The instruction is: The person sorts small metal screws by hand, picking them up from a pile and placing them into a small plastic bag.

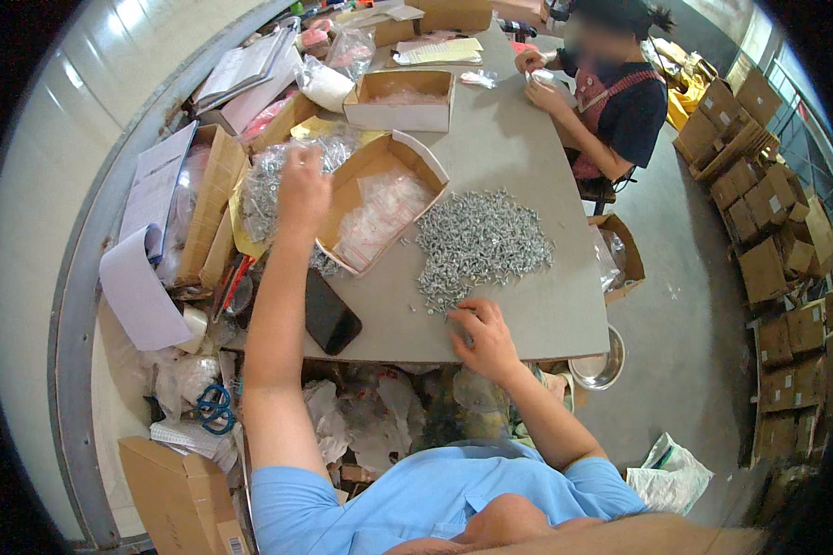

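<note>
A loose pile of small silvery screws (481, 242) lies on the grey table. My right hand (488, 342) rests at the pile's near edge, fingers bent and thumb apart, fingertips at the outermost screws. Further left, my left hand (304, 190) is over a heap of clear bags of metal hardware (264, 190). Its fingers are bunched together; whether anything small is between them is hidden. Between the hands stands an open cardboard box (407, 148) with small clear plastic bags (384, 208) inside. A black phone (331, 314) lies near the front edge.
A second open box (400, 116) stands farther back. Clipboards and papers (250, 65) crowd the left side. Across the table sits a co-worker (611, 102), both hands raised around something small and white. A metal bowl (600, 361) and stacked cartons (791, 356) are to the right.
</note>
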### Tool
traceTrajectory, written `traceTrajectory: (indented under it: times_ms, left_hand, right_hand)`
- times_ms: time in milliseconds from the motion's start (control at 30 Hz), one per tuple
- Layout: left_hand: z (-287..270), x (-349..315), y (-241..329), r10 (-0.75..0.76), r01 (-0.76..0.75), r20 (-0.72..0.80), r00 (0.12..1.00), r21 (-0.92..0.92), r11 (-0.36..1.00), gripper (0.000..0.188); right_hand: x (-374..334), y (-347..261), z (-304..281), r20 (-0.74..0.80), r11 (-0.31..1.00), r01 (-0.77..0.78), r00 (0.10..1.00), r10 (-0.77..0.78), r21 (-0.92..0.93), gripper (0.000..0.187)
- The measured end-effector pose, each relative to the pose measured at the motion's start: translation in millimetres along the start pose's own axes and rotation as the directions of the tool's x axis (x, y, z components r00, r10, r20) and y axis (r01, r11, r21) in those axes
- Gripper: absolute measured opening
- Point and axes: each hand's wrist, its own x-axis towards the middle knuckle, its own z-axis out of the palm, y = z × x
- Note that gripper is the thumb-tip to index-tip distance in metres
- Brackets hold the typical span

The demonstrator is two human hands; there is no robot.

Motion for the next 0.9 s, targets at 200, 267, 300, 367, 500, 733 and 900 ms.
traceTrajectory:
  times_ms: [200,267,300,367,500,733,900]
  left_hand:
    - [46,-44,14,0.197,-0.323,0.707,0.679,0.046,0.945,0.021]
    - [63,-50,8,0.190,-0.301,0.623,0.759,0.077,0.950,0.020]
    - [64,-50,9,0.188,-0.290,0.577,0.795,0.089,0.953,0.020]
    - [64,-43,8,0.120,-0.204,0.618,0.777,0.067,0.977,0.018]
    - [38,-41,13,-0.017,0.047,0.507,0.862,-0.045,0.998,0.021]
    - [15,-49,15,-0.051,0.095,0.288,0.956,-0.140,0.986,0.040]
    - [15,-49,20,-0.048,0.083,0.211,0.976,-0.161,0.983,0.042]
  right_hand:
    - [17,-13,4,0.280,0.945,0.162,0.957,-0.079,-0.285,0.052]
    - [27,-13,7,0.335,0.920,0.167,0.941,-0.042,-0.353,0.058]
    - [31,-12,8,0.342,0.914,0.138,0.940,0.002,-0.383,0.060]
    - [33,-9,6,0.297,0.905,0.062,0.952,0.072,-0.421,0.063]
    - [15,6,-7,0.207,0.900,-0.070,0.963,0.174,-0.430,0.066]
    - [-17,8,-26,0.116,0.948,-0.064,0.988,0.105,-0.313,0.066]
    - [-22,12,-28,-0.058,0.935,-0.178,0.984,0.169,-0.306,0.065]
